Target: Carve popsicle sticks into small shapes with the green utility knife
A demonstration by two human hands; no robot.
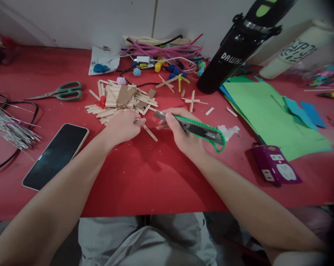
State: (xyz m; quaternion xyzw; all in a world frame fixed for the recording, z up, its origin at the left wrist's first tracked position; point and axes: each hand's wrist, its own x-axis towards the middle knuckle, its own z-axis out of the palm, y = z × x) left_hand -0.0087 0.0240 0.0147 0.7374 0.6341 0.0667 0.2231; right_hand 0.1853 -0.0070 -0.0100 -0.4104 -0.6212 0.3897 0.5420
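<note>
My left hand (pixel 125 125) is closed on a wooden craft stick (pixel 150 133), whose free end points down and right over the red table (pixel 144 184). In my right hand (pixel 180 129) is a green box cutter (pixel 198 130), its blade (pixel 159 116) out and pointing left toward the stick. Blade and stick are apart. Just behind my left hand lies a pile of craft sticks (pixel 119 96) with brown cardboard pieces on it. Crossed sticks (pixel 193 100) and short cut bits (pixel 210 111) lie farther right.
Left are green-handled scissors (pixel 68 91), a phone (pixel 56 157) and a bundle of silvery wires (pixel 11 125). Pink pipe cleaners (pixel 167 51) lie at the back. A black bottle (pixel 236 48), green paper (pixel 272 111) and a purple power adapter (pixel 276 165) are to the right.
</note>
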